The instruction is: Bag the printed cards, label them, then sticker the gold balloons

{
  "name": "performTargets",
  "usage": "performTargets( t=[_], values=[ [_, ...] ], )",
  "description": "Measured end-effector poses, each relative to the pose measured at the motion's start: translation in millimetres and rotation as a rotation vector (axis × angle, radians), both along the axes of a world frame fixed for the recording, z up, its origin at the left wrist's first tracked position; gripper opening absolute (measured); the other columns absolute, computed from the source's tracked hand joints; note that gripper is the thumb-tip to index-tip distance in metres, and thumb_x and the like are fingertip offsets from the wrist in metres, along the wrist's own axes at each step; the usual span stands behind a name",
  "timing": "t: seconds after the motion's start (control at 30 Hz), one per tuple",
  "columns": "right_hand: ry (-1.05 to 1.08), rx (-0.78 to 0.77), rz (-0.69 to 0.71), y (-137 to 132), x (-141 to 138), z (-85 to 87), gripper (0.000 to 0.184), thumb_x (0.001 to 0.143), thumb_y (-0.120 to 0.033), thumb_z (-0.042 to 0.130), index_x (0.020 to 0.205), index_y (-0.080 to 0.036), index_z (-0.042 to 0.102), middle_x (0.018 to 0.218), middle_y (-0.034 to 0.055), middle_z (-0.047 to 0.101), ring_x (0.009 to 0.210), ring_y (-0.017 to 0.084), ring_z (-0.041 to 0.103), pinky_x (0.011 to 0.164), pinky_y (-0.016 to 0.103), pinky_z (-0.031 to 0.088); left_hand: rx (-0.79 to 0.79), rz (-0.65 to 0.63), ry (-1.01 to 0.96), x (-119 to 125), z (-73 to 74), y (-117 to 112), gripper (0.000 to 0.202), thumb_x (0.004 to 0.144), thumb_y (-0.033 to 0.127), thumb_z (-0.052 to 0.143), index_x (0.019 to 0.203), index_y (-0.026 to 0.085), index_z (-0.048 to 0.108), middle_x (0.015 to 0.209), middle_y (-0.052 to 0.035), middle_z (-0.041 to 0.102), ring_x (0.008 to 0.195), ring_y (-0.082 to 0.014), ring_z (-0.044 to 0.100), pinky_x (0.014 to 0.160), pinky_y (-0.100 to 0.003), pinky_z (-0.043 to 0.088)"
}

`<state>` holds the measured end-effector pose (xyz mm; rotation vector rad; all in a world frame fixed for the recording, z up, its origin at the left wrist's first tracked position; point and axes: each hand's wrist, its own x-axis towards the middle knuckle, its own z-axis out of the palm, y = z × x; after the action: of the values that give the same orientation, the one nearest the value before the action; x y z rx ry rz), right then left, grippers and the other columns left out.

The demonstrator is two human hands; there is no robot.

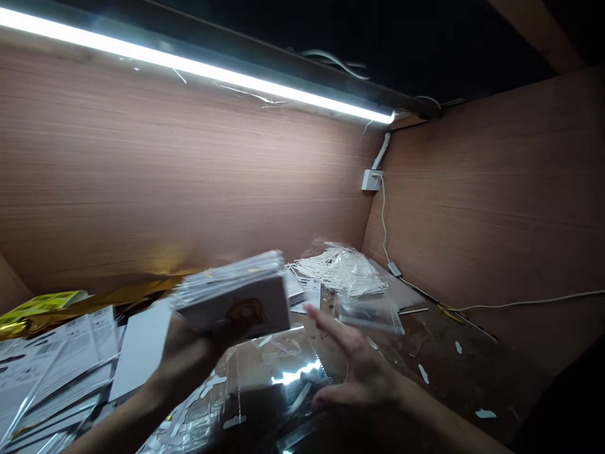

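A thick stack of cards in clear plastic sleeves [236,293] is gripped in my left hand [193,347], lifted above the table and tilted. Its near face is dark with a brownish print, blurred by motion. My right hand [354,366] is apart from the stack, to its right, with thumb and fingers spread and nothing in them. Beneath both hands lie shiny clear plastic sheets [278,359]. Printed cards in clear sleeves [61,359] are spread at the left, beside a plain white card [142,347].
A pile of thin white strips [340,268] lies at the back on clear plastic bags [368,312]. Small white scraps [423,373] dot the brown table at the right. Gold foil [142,296] runs along the back left. A cable [385,221] hangs from a white wall box [371,180].
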<state>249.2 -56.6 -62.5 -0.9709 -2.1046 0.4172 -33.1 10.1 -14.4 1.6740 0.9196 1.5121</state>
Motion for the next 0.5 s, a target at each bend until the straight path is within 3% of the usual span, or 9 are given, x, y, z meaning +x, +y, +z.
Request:
performTargets(
  t=[0.03,0.1,0.2,0.3,0.37,0.43,0.5],
  values=[
    [0.055,0.023,-0.030,2,-4,8.9,0.136,0.061,-0.054,0.098,0.168,-0.021,0.021,0.168,0.0197,0.036,0.154,0.038,0.038,0.123,0.055,0.040,0.055,-0.047,0.071,3,-1.8,-5,0.035,0.070,0.036,0.094,0.098,0.018,0.081,0.094,-0.0065,0.084,0.088,-0.0273,0.078,0.077,-0.037,0.069],
    [0.125,0.044,-0.051,7,-19,23.2,0.134,0.058,-0.050,0.100,0.166,-0.020,0.026,0.163,0.0205,0.043,0.150,0.040,0.043,0.120,0.057,0.044,0.144,-0.109,0.167,9,-6.6,-12,0.024,0.076,0.039,0.089,0.090,0.021,0.083,0.088,-0.0062,0.084,0.089,-0.0287,0.078,0.082,-0.041,0.069],
    [0.225,-0.038,-0.038,18,-43,34.8,0.086,0.067,-0.039,0.094,0.143,-0.020,0.058,0.125,0.0113,0.073,0.111,0.031,0.071,0.094,0.046,0.063,0.156,-0.118,0.212,13,-14.8,-16,0.023,0.079,0.039,0.087,0.093,0.022,0.082,0.089,-0.0061,0.084,0.091,-0.0296,0.078,0.085,-0.043,0.068],
    [0.301,-0.137,0.044,24,-51,36.6,0.042,0.075,-0.036,0.089,0.113,-0.021,0.077,0.101,0.0028,0.079,0.083,0.021,0.073,0.077,0.036,0.065,0.203,-0.119,0.272,13,-18.5,-16,0.025,0.081,0.037,0.086,0.101,0.024,0.081,0.099,-0.0058,0.083,0.094,-0.0295,0.077,0.086,-0.044,0.067],
    [0.338,-0.168,0.095,23,-44,35.6,0.023,0.076,-0.032,0.088,0.096,-0.022,0.081,0.093,0.0014,0.079,0.079,0.019,0.071,0.077,0.035,0.065,0.249,-0.242,0.321,12,-17.4,-15,0.020,0.085,0.036,0.083,0.102,0.026,0.080,0.102,-0.0046,0.082,0.095,-0.0280,0.076,0.091,-0.044,0.065],
    [0.394,-0.190,0.089,19,-29,33.9,0.014,0.072,-0.025,0.089,0.083,-0.022,0.080,0.084,0.0004,0.078,0.075,0.019,0.069,0.075,0.034,0.063,0.226,-0.427,0.336,11,-15.6,-14,0.044,0.079,0.040,0.088,0.119,0.026,0.076,0.113,-0.0059,0.079,0.103,-0.0289,0.073,0.098,-0.046,0.062],
    [0.478,-0.225,0.035,16,-9,30.1,0.018,0.067,-0.019,0.091,0.081,-0.022,0.080,0.081,0.0005,0.078,0.073,0.019,0.068,0.074,0.035,0.062,0.136,-0.508,0.398,11,-16.5,-13,0.083,0.067,0.045,0.096,0.140,0.025,0.063,0.129,-0.0093,0.072,0.114,-0.0315,0.068,0.104,-0.049,0.058]
  ],
)
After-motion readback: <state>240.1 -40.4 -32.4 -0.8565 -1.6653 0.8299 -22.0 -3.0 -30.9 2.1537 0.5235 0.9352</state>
